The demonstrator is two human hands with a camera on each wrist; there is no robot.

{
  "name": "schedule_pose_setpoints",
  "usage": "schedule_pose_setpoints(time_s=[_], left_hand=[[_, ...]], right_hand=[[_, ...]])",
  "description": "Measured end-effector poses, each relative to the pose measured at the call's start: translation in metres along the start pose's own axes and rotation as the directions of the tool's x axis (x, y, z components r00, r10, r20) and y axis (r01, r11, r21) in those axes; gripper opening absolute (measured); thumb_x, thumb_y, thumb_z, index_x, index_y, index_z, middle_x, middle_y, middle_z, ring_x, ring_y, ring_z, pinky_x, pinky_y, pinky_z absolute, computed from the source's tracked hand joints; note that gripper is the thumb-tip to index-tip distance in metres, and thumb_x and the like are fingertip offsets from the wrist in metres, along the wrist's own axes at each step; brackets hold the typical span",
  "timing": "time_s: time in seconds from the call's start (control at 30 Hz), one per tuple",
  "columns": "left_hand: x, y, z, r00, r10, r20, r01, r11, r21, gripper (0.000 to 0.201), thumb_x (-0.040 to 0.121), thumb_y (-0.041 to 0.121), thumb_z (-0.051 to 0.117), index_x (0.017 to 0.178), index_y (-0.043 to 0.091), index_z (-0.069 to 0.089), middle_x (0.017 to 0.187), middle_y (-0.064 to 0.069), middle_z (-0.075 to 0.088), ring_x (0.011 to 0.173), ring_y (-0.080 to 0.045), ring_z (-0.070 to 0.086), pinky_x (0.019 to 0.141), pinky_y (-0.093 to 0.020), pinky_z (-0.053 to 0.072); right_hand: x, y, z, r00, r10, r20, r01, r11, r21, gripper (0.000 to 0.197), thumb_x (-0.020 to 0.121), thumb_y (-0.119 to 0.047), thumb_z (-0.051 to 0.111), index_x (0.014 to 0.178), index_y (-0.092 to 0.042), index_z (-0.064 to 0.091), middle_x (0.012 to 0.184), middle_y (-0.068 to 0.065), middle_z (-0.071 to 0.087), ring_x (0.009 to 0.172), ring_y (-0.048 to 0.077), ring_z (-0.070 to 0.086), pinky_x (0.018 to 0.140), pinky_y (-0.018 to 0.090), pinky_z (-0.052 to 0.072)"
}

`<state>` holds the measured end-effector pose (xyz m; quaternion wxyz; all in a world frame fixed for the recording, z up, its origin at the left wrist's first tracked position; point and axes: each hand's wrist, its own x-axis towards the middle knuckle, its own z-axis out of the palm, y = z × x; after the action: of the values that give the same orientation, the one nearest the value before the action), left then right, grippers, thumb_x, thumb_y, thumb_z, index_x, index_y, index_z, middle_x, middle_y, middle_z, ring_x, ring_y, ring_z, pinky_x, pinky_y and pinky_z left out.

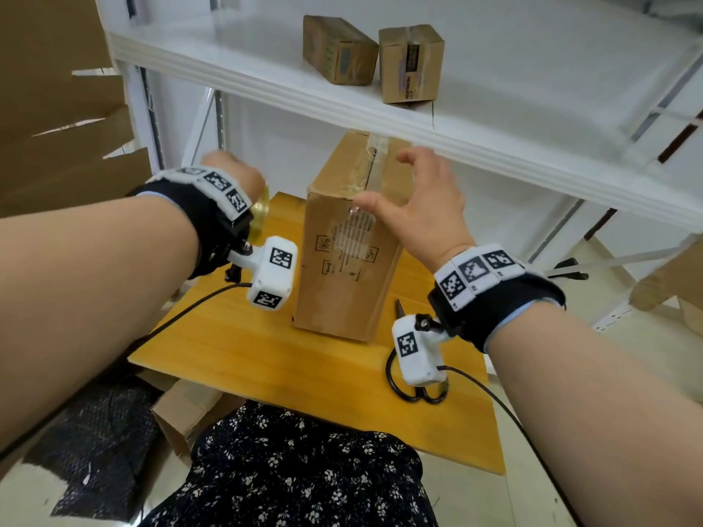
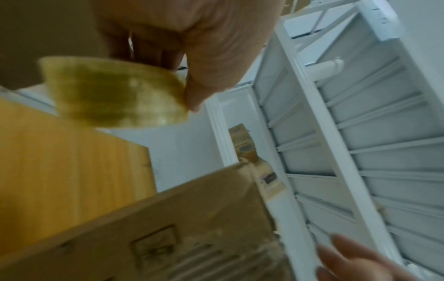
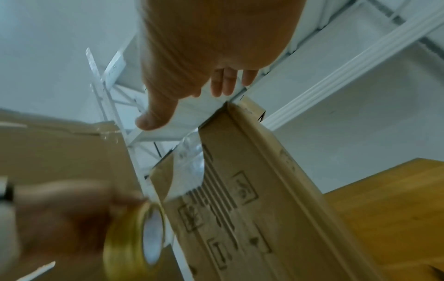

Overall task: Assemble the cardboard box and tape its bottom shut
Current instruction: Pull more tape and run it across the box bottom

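Observation:
A brown cardboard box (image 1: 342,260) stands upright on the yellow wooden table (image 1: 266,355), with clear tape (image 1: 371,165) running over its top seam and down its near face. My right hand (image 1: 422,199) hovers with spread fingers over the box's top right corner; the thumb is at the near top edge, and contact is unclear. My left hand (image 1: 236,176), left of the box, grips a yellowish roll of tape (image 2: 115,93), which also shows in the right wrist view as the tape roll (image 3: 137,237). The box (image 3: 240,199) fills the lower part of that view.
Black-handled scissors (image 1: 414,389) lie on the table to the right of the box. Two small cardboard boxes (image 1: 411,64) stand on the white shelf (image 1: 342,104) above. Big cardboard sheets (image 1: 57,108) lean at the left. Black wrap and cardboard scraps (image 1: 182,412) lie on the floor.

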<state>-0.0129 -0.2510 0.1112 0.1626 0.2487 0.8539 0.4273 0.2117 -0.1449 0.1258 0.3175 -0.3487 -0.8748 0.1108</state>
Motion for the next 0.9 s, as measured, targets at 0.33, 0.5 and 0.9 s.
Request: schedule_pose_setpoints(time_s=[0.33, 0.5, 0.9], left_hand=[[-0.002, 0.093, -0.033, 0.959, 0.067, -0.275, -0.249, 0.661, -0.708, 0.006, 0.084, 0.021, 0.051, 0.082, 0.024, 0.056, 0.078, 0.006, 0.054, 0.073, -0.009, 0.059, 0.067, -0.014, 0.053], [-0.030, 0.091, -0.016, 0.979, 0.113, 0.169, 0.101, 0.451, -0.887, 0.024, 0.091, 0.024, 0.060, 0.104, 0.004, 0.061, 0.075, -0.010, 0.066, 0.055, -0.023, 0.069, 0.053, -0.032, 0.056], [-0.033, 0.057, 0.022, 0.849, 0.197, 0.490, 0.409, 0.340, -0.847, 0.043, 0.091, 0.030, 0.063, 0.124, 0.002, 0.060, 0.117, -0.023, 0.066, 0.101, -0.044, 0.066, 0.085, -0.068, 0.047]], right_hand=[[0.004, 0.014, 0.027, 0.999, -0.027, 0.033, 0.030, 0.997, -0.077, 0.065, 0.079, -0.063, 0.073, 0.128, -0.026, 0.051, 0.125, -0.003, 0.054, 0.119, 0.019, 0.052, 0.102, 0.046, 0.048], [-0.006, 0.022, 0.032, 0.998, -0.058, 0.036, 0.063, 0.986, -0.157, 0.065, 0.080, -0.061, 0.073, 0.129, -0.025, 0.051, 0.127, -0.001, 0.052, 0.118, 0.020, 0.045, 0.098, 0.038, 0.047], [-0.013, 0.026, 0.035, 0.984, -0.120, 0.135, 0.155, 0.944, -0.293, 0.082, 0.069, -0.058, 0.082, 0.134, -0.023, 0.047, 0.131, 0.005, 0.044, 0.121, 0.027, 0.039, 0.100, 0.041, 0.047]])
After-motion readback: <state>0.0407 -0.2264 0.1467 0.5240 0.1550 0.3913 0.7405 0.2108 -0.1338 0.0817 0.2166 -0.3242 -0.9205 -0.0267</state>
